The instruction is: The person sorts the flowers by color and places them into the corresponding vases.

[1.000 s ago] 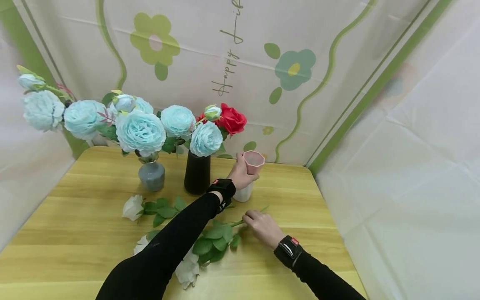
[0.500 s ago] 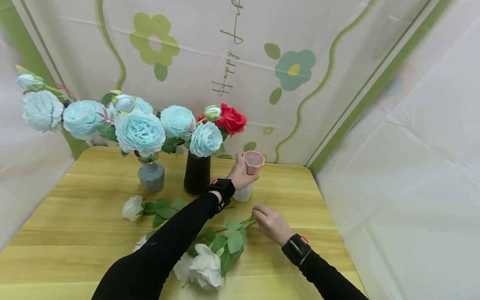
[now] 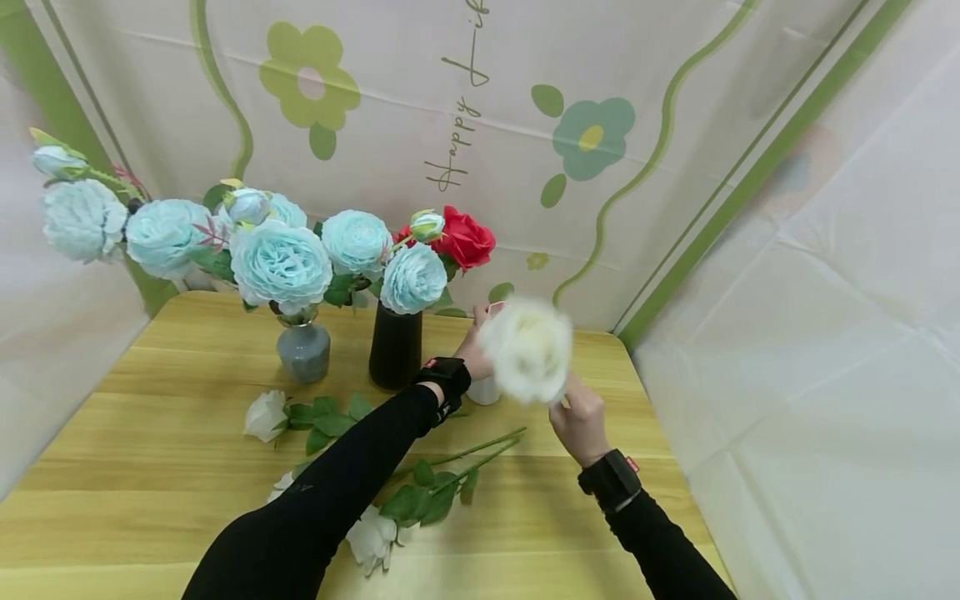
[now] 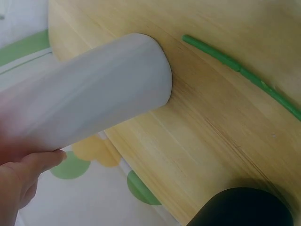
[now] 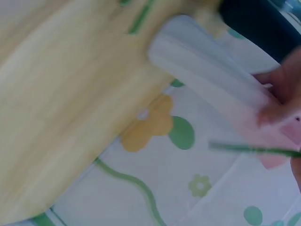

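Note:
My left hand grips a vase near its top; it fades from pink at the mouth to white at the foot. In the right wrist view the same vase slants beside the black one. Between the fingers of my right hand is the stem of a white rose, its blurred bloom raised in front of the vase mouth. The stem's green end points across near the pink rim, apparently apart from it.
More white roses lie on the wooden table, one bloom at left and another near the front. A black vase and a grey vase stand left of my hand with blue and red flowers. A printed cloth hangs behind.
My right hand has lifted one white rose off the table, up and to the right, bringing its bloom before the vase. My left hand stays on the vase.

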{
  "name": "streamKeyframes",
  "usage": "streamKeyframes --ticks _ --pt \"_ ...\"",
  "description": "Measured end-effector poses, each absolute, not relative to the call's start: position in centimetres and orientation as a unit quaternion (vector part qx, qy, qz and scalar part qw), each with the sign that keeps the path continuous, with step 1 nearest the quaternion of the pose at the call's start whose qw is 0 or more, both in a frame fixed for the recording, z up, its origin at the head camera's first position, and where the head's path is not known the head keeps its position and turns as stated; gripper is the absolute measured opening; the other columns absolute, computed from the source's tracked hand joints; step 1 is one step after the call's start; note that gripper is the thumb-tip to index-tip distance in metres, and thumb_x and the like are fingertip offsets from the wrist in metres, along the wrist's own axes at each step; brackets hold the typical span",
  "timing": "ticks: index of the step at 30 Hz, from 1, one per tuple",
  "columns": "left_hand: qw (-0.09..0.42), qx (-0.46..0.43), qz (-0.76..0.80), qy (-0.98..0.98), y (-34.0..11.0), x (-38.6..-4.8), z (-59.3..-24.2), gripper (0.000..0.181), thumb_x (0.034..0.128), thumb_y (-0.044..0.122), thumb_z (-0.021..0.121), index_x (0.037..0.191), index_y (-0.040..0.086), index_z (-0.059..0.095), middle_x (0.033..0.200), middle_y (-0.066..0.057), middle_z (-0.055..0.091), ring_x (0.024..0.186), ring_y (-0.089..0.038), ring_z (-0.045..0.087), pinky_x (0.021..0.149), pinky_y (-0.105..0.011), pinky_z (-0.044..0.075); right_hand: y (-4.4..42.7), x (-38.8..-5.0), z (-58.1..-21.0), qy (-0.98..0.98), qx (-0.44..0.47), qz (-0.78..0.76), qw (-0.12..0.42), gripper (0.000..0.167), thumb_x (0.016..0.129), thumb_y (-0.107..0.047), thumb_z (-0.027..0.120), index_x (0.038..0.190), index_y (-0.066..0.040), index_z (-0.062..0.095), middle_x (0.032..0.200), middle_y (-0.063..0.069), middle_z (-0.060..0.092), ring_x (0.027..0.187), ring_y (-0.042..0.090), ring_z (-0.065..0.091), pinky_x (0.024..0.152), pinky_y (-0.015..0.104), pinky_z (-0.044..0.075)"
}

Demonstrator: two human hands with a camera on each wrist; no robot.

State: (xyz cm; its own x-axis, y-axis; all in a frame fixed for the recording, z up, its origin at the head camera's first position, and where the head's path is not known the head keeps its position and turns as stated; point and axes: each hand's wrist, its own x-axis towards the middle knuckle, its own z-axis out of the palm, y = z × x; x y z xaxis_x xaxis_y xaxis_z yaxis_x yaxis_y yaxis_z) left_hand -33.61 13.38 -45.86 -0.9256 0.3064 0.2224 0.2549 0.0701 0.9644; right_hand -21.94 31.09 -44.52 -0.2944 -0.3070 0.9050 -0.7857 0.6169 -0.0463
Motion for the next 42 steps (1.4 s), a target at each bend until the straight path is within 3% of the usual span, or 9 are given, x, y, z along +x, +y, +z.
streamKeyframes --ticks 2,8,10,15,19,26,30,38,42 --pt "0.025 0.182 0.64 0.746 13.5 -33.6 -45.7 0.08 0.0856 0.007 0.075 0.145 0.006 0.022 0.137 -0.021 0.039 0.119 -0.031 0.049 0.097 -0.041 0.044 31.0 -22.1 -44.1 -0.763 0.342 0.293 0.463 0.009 0.096 -0.004 0.064 0.102 0.003 0.067 0.093 0.015 0.069 0.074 0.027 0.069 0.061 0.035 0.057" --pt "0.024 0.171 0.589 0.79 13.2 -32.5 -44.1 0.096 0.0791 0.006 0.083 0.146 0.005 0.015 0.139 -0.02 0.039 0.127 -0.031 0.044 0.104 -0.042 0.039 35.2 -28.9 -50.4 -0.705 0.323 0.483 0.406 0.028 0.092 0.009 0.062 0.118 0.001 0.059 0.106 0.015 0.067 0.091 0.025 0.069 0.078 0.033 0.056" --pt "0.023 0.172 0.589 0.789 13.2 -32.6 -44.1 0.095 0.0792 0.006 0.083 0.146 0.006 0.015 0.139 -0.019 0.039 0.127 -0.03 0.044 0.104 -0.041 0.039 34.8 -28.9 -48.9 -0.683 0.309 0.537 0.387 0.026 0.093 0.011 0.06 0.118 0.005 0.057 0.106 0.02 0.066 0.092 0.03 0.068 0.08 0.039 0.056" --pt "0.018 0.182 0.594 0.784 13.1 -32.8 -44.3 0.095 0.0792 0.005 0.083 0.146 0.004 0.015 0.138 -0.02 0.04 0.126 -0.03 0.044 0.103 -0.04 0.04 29.5 -23.5 -37.5 -0.659 0.233 0.604 0.383 0.019 0.093 0.016 0.055 0.111 0.011 0.053 0.095 0.032 0.062 0.084 0.034 0.068 0.077 0.042 0.056" --pt "0.016 0.181 0.596 0.782 13.0 -32.7 -44.4 0.094 0.079 0.004 0.083 0.145 0.004 0.015 0.138 -0.02 0.04 0.126 -0.031 0.044 0.103 -0.042 0.04 28.2 -23.4 -35.0 -0.64 0.228 0.613 0.403 0.019 0.095 0.015 0.053 0.112 0.007 0.052 0.095 0.035 0.06 0.084 0.039 0.065 0.078 0.042 0.055" --pt "0.02 0.17 0.597 0.784 13.1 -32.5 -44.4 0.093 0.079 0.004 0.083 0.144 0.006 0.017 0.139 -0.019 0.039 0.126 -0.031 0.044 0.103 -0.042 0.04 27.0 -24.8 -35.1 -0.669 0.214 0.609 0.369 0.012 0.096 0.013 0.053 0.108 0.012 0.051 0.095 0.039 0.058 0.086 0.049 0.063 0.079 0.05 0.054" --pt "0.019 0.175 0.598 0.782 13.1 -32.5 -44.5 0.094 0.0788 0.005 0.083 0.144 0.005 0.016 0.139 -0.021 0.039 0.126 -0.032 0.045 0.103 -0.043 0.041 27.0 -26.5 -36.7 -0.709 0.221 0.589 0.318 0.017 0.096 0.012 0.054 0.112 0.017 0.052 0.096 0.036 0.06 0.086 0.051 0.062 0.078 0.046 0.056" --pt "0.015 0.192 0.603 0.774 13.0 -32.6 -44.7 0.093 0.0805 0.004 0.081 0.144 0.003 0.014 0.141 -0.022 0.037 0.127 -0.032 0.044 0.103 -0.042 0.041 26.9 -28.5 -38.3 -0.81 0.207 0.472 0.279 0.022 0.1 -0.007 0.058 0.117 0.003 0.068 0.093 0.02 0.07 0.079 0.03 0.069 0.069 0.036 0.056" --pt "0.012 0.192 0.599 0.777 13.0 -32.5 -44.6 0.093 0.0803 0.004 0.082 0.145 0.003 0.014 0.14 -0.022 0.038 0.127 -0.032 0.045 0.102 -0.041 0.041 26.9 -28.6 -38.3 -0.82 0.192 0.464 0.276 0.022 0.1 -0.012 0.059 0.112 0.003 0.07 0.102 0.018 0.07 0.09 0.027 0.068 0.077 0.034 0.056"
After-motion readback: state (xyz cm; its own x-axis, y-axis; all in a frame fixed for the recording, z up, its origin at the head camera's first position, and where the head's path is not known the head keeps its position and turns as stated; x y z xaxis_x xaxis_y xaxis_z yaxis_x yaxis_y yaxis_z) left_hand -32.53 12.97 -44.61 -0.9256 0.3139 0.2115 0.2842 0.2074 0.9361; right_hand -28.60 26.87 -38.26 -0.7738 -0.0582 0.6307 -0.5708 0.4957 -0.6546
